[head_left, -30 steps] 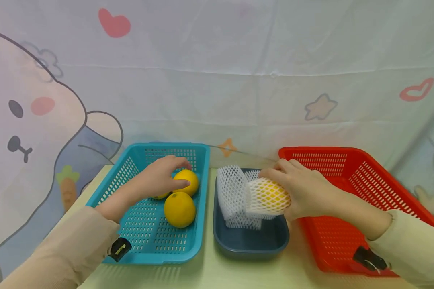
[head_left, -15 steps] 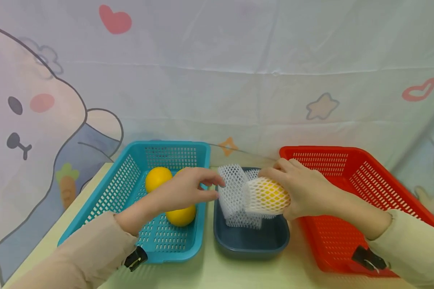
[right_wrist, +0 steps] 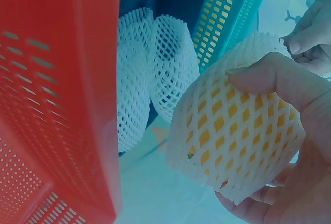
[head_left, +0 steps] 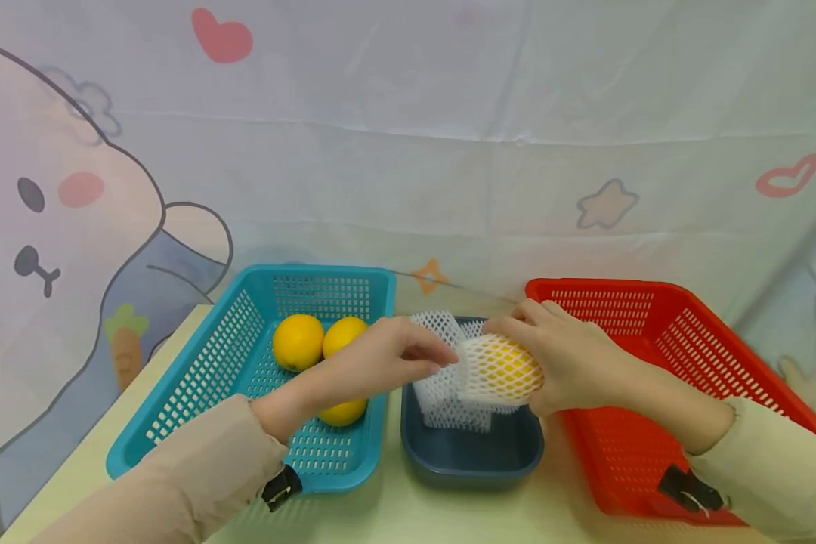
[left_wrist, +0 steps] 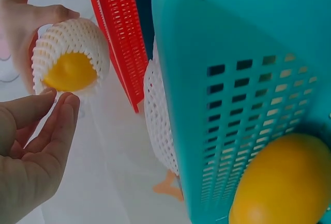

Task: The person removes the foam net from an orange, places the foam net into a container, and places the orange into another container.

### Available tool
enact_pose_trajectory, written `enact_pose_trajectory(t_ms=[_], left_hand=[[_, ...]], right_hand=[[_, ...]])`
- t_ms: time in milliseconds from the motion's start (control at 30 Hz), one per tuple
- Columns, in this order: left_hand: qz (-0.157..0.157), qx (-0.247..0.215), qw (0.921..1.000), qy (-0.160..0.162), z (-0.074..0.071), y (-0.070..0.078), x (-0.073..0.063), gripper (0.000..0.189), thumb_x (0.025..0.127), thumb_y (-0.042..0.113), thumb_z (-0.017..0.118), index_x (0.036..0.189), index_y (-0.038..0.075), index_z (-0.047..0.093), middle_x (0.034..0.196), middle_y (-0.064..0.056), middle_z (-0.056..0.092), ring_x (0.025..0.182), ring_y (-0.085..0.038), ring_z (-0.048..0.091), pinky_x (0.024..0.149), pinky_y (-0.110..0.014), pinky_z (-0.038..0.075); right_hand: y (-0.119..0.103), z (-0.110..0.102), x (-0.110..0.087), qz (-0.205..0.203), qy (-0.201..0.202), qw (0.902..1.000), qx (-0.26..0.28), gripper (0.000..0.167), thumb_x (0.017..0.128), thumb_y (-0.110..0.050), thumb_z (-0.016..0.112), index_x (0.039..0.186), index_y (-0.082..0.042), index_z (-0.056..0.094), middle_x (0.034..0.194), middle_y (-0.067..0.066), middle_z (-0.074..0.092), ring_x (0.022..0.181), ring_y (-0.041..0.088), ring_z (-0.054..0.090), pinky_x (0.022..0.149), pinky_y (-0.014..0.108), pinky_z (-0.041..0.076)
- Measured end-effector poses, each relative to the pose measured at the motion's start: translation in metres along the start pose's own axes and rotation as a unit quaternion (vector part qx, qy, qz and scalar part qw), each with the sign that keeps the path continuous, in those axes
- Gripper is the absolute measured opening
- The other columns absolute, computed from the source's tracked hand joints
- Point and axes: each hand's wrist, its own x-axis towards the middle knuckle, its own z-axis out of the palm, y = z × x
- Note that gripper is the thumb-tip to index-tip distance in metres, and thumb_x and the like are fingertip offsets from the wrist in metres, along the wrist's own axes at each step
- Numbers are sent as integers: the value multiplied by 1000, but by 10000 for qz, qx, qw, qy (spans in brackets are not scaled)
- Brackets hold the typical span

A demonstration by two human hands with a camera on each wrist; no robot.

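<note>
My right hand (head_left: 557,359) grips an orange (head_left: 513,370) inside a white foam net (head_left: 474,378), over the dark blue container (head_left: 472,457). In the right wrist view its thumb lies across the net's mesh. The left wrist view shows the orange's bare yellow end through the net's opening. My left hand (head_left: 387,355) reaches in from the left, fingertips close to that opening, thumb and fingers slightly apart with nothing between them. Loose foam nets (right_wrist: 173,69) lie in the dark container. More oranges (head_left: 298,342) sit in the blue basket (head_left: 381,438), one partly hidden behind my left hand.
The blue basket stands left of the dark container, and a red basket (head_left: 598,483) stands to its right. All rest on a pale table (head_left: 408,514). Behind them hangs a printed cloth (head_left: 408,151).
My left hand has left the oranges in the blue basket, carrying nothing, and moved right to the netted orange's open end. My right hand has kept its hold almost in place.
</note>
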Motion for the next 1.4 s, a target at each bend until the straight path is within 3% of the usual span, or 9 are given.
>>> enact_pose_trajectory(t_ms=[300,533,800,1000,1167,1400], left_hand=[[-101,-279,9990,320,20,-2,9,19,89,3,58,105,1,69,99,-6,68,86,-11,60,77,-20,50],[-491,-850,9947,318,25,-4,12,16,91,12,59,101,4,69,95,-2,67,84,-13,57,76,-24,50],[-780,-1514,9844,451,25,0,15,20,91,12,57,106,3,66,102,-4,66,96,-16,59,85,-30,48],[-919,-1628,9798,707,28,1,17,22,90,8,57,109,1,64,109,-7,64,106,-21,58,88,-35,48],[-1015,-1944,9725,781,30,0,21,23,89,6,56,111,-1,63,106,-9,65,97,-18,59,86,-35,49],[-1287,-2421,9563,1014,35,-1,24,22,86,-3,55,107,-5,62,101,-12,64,89,-17,58,79,-31,50]], right_hand=[[-3,-2,-1,-18,-36,10000,47,75,51,-11,82,119,-24,52,105,1,50,90,20,45,51,24,45],[-4,-3,-1,8,-62,10000,74,75,52,-11,82,119,-25,52,106,1,50,90,20,45,51,24,45],[-4,-2,1,27,-17,10000,74,75,53,-9,80,121,-26,51,109,0,49,91,19,45,51,24,44],[-5,-2,3,-21,58,10000,22,75,53,-10,79,122,-24,52,110,1,50,91,20,45,53,25,44],[-5,-1,3,-54,132,9999,-2,75,52,-11,80,121,-22,52,110,2,50,91,20,46,56,27,45],[-7,-3,5,-16,143,9999,27,77,53,-11,81,123,-21,52,112,3,50,92,21,45,56,27,44]])
